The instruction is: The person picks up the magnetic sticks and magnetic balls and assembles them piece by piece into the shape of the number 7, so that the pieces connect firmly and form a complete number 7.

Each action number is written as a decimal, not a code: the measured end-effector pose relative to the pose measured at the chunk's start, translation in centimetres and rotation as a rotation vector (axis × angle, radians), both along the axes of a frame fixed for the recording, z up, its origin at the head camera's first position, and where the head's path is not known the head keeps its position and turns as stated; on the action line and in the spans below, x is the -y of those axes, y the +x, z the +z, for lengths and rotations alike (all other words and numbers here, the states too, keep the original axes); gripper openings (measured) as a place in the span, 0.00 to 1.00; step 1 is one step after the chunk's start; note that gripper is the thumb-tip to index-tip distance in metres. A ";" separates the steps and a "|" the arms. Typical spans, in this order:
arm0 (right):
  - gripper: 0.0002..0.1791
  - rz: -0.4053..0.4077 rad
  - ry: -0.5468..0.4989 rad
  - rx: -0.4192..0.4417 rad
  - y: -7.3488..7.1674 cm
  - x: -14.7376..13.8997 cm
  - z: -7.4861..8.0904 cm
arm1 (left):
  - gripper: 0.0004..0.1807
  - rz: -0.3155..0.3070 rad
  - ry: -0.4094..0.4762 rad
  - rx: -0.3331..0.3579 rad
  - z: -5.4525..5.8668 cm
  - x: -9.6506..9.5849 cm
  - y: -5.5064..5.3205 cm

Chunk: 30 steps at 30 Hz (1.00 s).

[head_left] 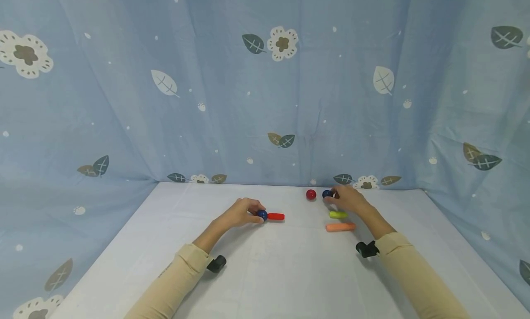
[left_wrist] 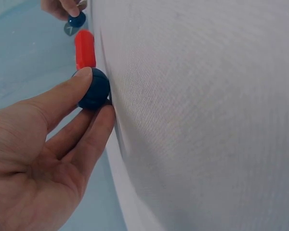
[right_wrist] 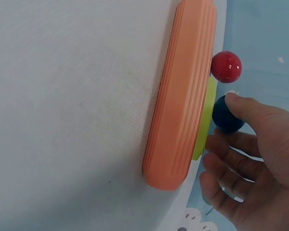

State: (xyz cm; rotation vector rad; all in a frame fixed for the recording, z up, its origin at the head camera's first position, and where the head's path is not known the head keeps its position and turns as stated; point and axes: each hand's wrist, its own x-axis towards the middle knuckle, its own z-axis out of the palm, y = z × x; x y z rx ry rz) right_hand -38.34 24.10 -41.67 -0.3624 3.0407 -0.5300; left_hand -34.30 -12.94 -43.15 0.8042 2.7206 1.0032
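Note:
My left hand [head_left: 244, 212] pinches a dark blue ball [left_wrist: 95, 90] between thumb and fingers, low over the white table. A short red stick [head_left: 275, 216] lies end-on against that ball, pointing right; whether they are joined I cannot tell. Farther back on the right, my right hand [head_left: 348, 198] holds a second dark blue ball [right_wrist: 227, 115] with thumb and index finger, its other fingers loosely bent. Just left of that ball sits a red ball [head_left: 311, 195]. Nearer the front lie a yellow-green stick [head_left: 338, 214] and a thicker, ridged orange stick [head_left: 341, 227].
The white table [head_left: 265, 273] ends at the back against a blue curtain [head_left: 232, 107] printed with leaves and flowers. Black camera mounts [head_left: 217, 264] hang beneath both wrists, close above the tabletop.

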 end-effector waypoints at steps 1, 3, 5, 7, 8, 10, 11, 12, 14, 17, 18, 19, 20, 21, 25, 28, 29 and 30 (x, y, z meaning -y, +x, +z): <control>0.25 0.002 0.003 -0.001 0.0 0.0 0.0 | 0.15 -0.001 0.001 0.000 0.0 0.0 0.0; 0.24 0.002 0.009 0.001 0.2 -0.1 0.0 | 0.15 -0.004 0.002 0.001 0.0 0.0 0.0; 0.24 0.001 0.014 0.005 0.3 -0.1 0.0 | 0.15 -0.003 0.002 0.003 0.0 0.0 0.0; 0.24 -0.010 0.019 0.007 0.3 -0.2 0.0 | 0.15 -0.001 0.000 0.004 0.0 0.0 0.0; 0.24 -0.009 0.019 0.007 0.3 -0.2 -0.1 | 0.15 0.000 -0.002 0.004 0.0 0.0 0.0; 0.24 -0.006 0.022 0.003 0.3 -0.3 -0.2 | 0.15 0.003 -0.004 0.003 0.0 0.0 0.0; 0.24 -0.005 0.023 0.000 0.3 -0.3 -0.3 | 0.15 0.003 -0.004 0.003 0.0 0.0 0.0; 0.23 -0.003 0.020 -0.003 0.4 -0.3 -0.3 | 0.15 0.000 -0.005 0.000 0.0 0.0 0.0; 0.23 0.001 0.015 -0.006 0.5 -0.3 -0.3 | 0.15 0.000 -0.008 -0.004 0.0 0.0 0.0; 0.23 -0.001 0.004 -0.005 0.7 -0.1 -0.2 | 0.15 0.004 -0.010 0.000 -0.1 0.0 -0.1; 0.23 0.002 0.005 -0.005 0.8 -0.1 -0.2 | 0.15 0.005 -0.011 0.001 -0.2 0.1 -0.1; 0.23 0.004 0.006 -0.004 0.8 0.0 -0.1 | 0.15 0.008 -0.011 0.004 -0.2 0.1 -0.2; 0.23 0.007 0.008 -0.002 0.9 0.0 -0.1 | 0.15 0.010 -0.008 0.004 -0.2 0.1 -0.1; 0.23 0.011 0.010 0.000 1.0 0.1 -0.1 | 0.15 0.011 -0.005 0.008 -0.2 0.1 -0.1; 0.23 0.029 0.021 0.004 1.2 0.1 -0.2 | 0.15 0.006 0.002 0.005 -0.2 0.0 -0.1; 0.23 0.045 0.022 -0.005 1.3 0.1 -0.3 | 0.15 0.006 -0.005 0.006 -0.2 0.0 -0.1; 0.22 0.051 0.022 -0.012 1.4 0.1 -0.4 | 0.15 0.005 -0.006 0.002 -0.2 0.0 -0.1; 0.21 0.059 0.021 -0.019 1.4 0.1 -0.4 | 0.15 0.001 -0.007 -0.003 -0.2 0.0 -0.1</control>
